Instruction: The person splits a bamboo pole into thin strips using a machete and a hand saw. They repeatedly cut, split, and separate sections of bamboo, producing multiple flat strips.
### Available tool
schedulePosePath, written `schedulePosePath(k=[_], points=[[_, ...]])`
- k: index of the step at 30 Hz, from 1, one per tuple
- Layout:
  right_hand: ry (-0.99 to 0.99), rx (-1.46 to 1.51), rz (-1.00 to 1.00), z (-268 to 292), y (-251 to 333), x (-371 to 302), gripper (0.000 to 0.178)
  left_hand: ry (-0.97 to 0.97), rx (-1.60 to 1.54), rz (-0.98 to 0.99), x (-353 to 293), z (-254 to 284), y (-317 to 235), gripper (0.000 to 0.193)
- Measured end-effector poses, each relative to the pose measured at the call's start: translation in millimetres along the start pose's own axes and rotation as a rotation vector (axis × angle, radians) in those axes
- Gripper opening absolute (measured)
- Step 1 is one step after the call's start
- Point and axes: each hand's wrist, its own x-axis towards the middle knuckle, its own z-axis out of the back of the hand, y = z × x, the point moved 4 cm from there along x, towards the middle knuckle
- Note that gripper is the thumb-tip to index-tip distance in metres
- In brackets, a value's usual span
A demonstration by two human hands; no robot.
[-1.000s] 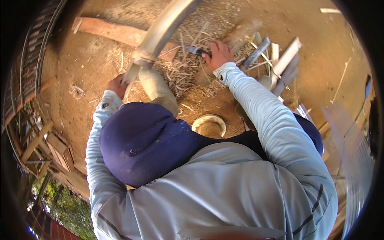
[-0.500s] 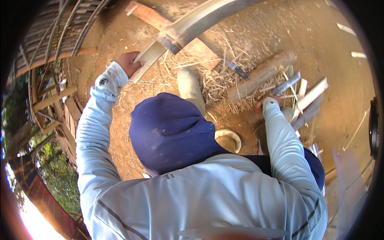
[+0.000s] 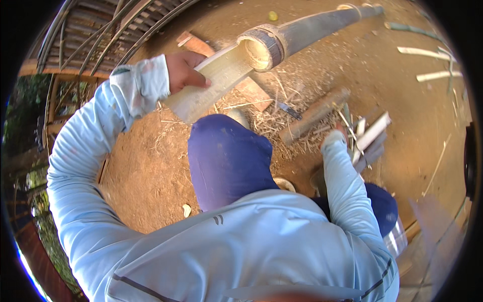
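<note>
Bamboo pole (image 3: 327, 26): runs toward the upper right from the left hand (image 3: 185, 74); dark outer surface, with a pale round end face showing at the near ring.
Channel section (image 3: 216, 93): pale, trough-shaped; reaches from the ring of the bamboo pole down to the left, just above the blue knee (image 3: 226, 156) in view.
Left hand: closed over the left edge of the channel section, thumb laid on the pale inner face.
Right hand (image 3: 340, 132): low, between the log (image 3: 313, 118) and the split strips (image 3: 371, 135); fingers mostly hidden, so degree of opening and any held item cannot be told.
Knife (image 3: 289, 109): dark; lies on the shavings (image 3: 266, 120), just left of the log.
Plank (image 3: 255, 94): reddish; on the ground (image 3: 146, 186), partly covered in view by the channel section.
Split strips: pale and grey, bunched right of the right hand.
</note>
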Motion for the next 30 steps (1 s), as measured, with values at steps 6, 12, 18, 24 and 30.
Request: schedulePosePath(k=[6,12,18,24,30], points=[[0.273,0.134,0.104,-48.4,92.5,-198.6,0.060,0.169,-0.371,-0.041,-2.9,-139.4,-29.5,0.044],[0.431,0.297,0.589,-6.8,127.9,-323.7,0.062,0.358,-0.664,-0.172,-0.1,-259.6,-63.2,0.044],[0.475,0.132,0.565,78.6,138.3,-352.3,0.048,0.494,-0.769,-0.312,28.6,-335.3,-71.1,0.047],[0.372,0.095,0.678,102.9,151.4,-369.6,0.047,0.506,-0.700,-0.296,17.6,-360.9,-87.8,0.042],[0.300,-0.133,0.961,106.8,211.9,-377.5,0.041,0.589,-0.812,-0.285,-25.7,-333.9,-147.0,0.044]])
